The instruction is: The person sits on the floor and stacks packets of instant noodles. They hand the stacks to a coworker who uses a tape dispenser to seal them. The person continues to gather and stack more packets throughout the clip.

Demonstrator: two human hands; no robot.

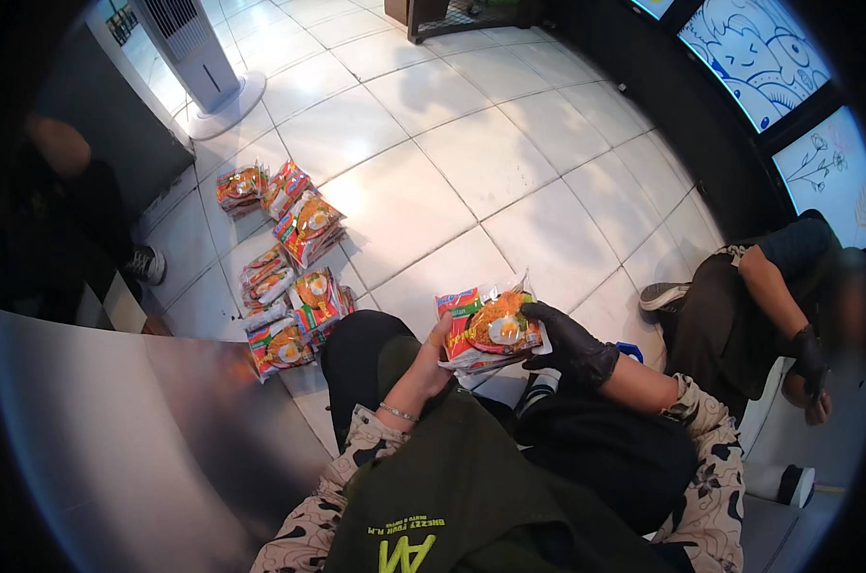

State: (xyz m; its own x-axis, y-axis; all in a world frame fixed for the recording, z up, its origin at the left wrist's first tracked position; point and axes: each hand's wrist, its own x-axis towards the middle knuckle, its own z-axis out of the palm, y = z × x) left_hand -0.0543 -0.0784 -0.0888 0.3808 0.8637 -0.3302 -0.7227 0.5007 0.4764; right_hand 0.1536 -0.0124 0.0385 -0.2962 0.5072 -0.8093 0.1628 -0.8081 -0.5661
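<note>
I hold a small stack of red and orange instant noodle packets point(485, 336), printed with a fried egg, over my lap. My bare left hand point(433, 358), a bracelet on its wrist, grips the stack's left end. My right hand point(571, 349), in a black glove, has its fingers closed on the right end. To the left on the tiles lie several piles of similar packets, one farther back point(304, 224) and another point(275, 344) nearer, beside my knee.
A seated co-worker point(758, 315) with a gloved hand is at the right. Another person's leg and shoe point(146, 263) show at the left. A white air cooler point(203, 67) stands at the back left of the tiled floor point(471, 134). Lit drawn panels point(748, 57) line the right wall.
</note>
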